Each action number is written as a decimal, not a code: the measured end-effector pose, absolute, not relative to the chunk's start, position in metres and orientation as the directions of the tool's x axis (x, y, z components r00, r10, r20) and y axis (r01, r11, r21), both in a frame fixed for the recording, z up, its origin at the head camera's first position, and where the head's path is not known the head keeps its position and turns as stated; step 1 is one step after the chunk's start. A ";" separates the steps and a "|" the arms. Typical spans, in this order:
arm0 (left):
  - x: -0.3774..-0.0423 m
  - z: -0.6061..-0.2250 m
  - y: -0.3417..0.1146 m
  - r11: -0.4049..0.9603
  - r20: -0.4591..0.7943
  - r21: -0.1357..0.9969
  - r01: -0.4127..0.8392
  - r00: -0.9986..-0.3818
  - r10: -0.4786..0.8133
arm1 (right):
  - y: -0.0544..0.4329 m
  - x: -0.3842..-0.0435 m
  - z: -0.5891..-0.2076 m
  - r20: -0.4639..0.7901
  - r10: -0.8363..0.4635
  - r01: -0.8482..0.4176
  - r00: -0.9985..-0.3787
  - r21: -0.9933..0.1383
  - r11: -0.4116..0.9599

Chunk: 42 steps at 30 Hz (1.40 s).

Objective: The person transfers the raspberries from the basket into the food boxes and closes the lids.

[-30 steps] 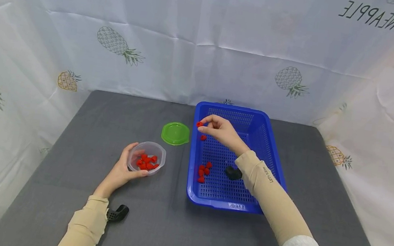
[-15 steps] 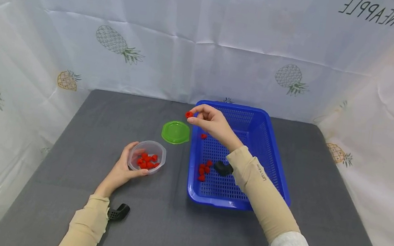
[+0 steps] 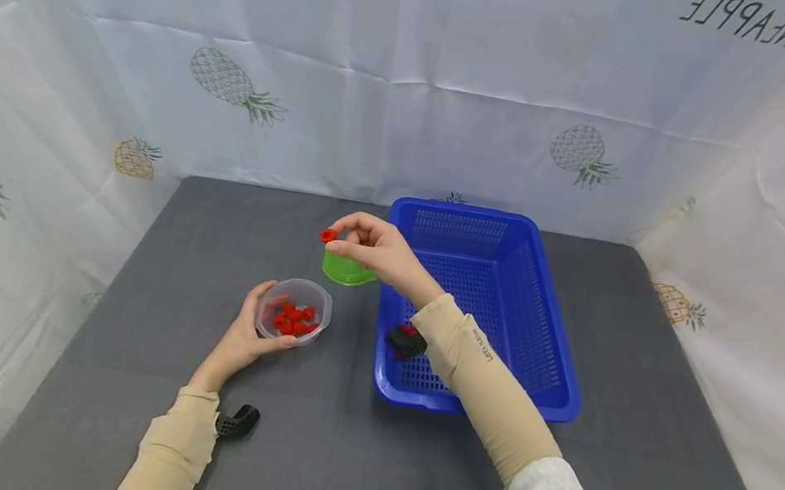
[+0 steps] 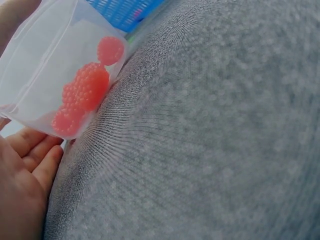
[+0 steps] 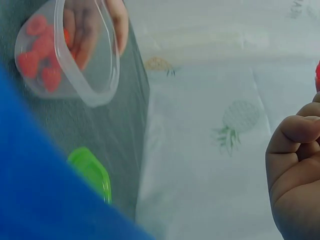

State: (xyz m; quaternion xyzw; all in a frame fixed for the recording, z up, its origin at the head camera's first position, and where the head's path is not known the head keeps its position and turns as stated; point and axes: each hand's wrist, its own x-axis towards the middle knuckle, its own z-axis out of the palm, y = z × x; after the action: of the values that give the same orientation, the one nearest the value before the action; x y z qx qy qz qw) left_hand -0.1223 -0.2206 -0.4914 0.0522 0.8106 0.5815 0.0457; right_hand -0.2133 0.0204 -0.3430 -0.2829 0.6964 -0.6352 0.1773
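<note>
The right hand [image 3: 382, 254] pinches one red berry [image 3: 328, 235] between the tips of the thumb and the forefinger. The berry is at the very end of this grip: it sticks out past the fingertips, on the side toward the person's left, and most of it is not covered by the fingers. In the head view it overlaps the far left edge of the green lid [image 3: 349, 274]; how high above the lid it is, I cannot tell. The right wrist view shows only a small part of this berry, cut by the picture's edge, beside the bent fingers.

The left hand [image 3: 244, 335] holds the clear container [image 3: 308, 293], with the thumb along its near side and the fingers around its far left side. Several red berries [image 3: 295, 322] lie together at the bottom of this container; in the left wrist view they are seen through its wall. The pinched berry is outside the container, beyond its far side and apart from it.

The lid lies on the dark grey table [image 3: 309, 459], between the container and the blue basket [image 3: 534, 332]. Inside the basket, some red is visible behind a black object [image 3: 405, 343] near the right sleeve [image 3: 492, 393]; what it belongs to is mostly hidden. A white curtain [image 3: 444, 143] with pineapple drawings stands behind the table.
</note>
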 end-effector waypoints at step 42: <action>-0.123 -0.490 -0.220 0.349 -0.050 0.937 -0.008 -0.992 0.113 | -0.041 -0.222 -0.385 -0.173 -0.706 -0.072 -0.687 -0.950 0.304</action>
State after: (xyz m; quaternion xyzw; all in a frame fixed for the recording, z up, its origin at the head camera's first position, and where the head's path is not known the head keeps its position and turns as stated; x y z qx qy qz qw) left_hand -0.1230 -0.2199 -0.4900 0.0319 0.8197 0.5695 0.0529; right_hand -0.2221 -0.0409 -0.3847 -0.2592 0.7501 -0.5300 0.2987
